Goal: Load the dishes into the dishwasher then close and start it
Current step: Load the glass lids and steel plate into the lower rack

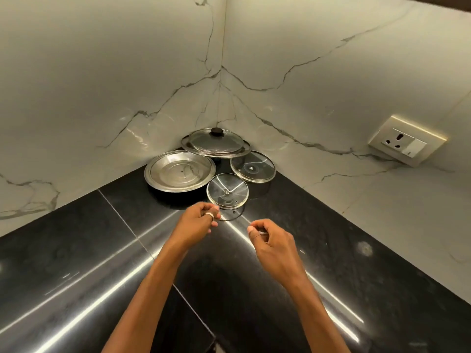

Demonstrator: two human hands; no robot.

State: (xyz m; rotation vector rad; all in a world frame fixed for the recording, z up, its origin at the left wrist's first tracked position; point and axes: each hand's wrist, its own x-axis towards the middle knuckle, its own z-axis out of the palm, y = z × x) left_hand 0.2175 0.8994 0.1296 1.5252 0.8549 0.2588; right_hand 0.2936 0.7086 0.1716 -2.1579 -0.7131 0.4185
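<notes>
In the corner of the glossy black stone bench [331, 250], four covered vessels stand close together. A wide round steel plate [180, 171] covers a dark pan on the left. Behind it, a domed glass lid with a black knob [216, 141] rests on another steel plate over a pot. To the right, a flat steel-rimmed glass lid [252, 166] tops a shiny pot. Nearest, a small round glass lid [227, 191] lies knob-down on a low vessel; the contents cannot be seen. The left hand [201, 220], wearing a ring, has its fingers curled just beside this lid's rim; whether they touch it is unclear. The right hand [270, 240] hovers nearby, fingers curled, gripping nothing visible.
</notes>
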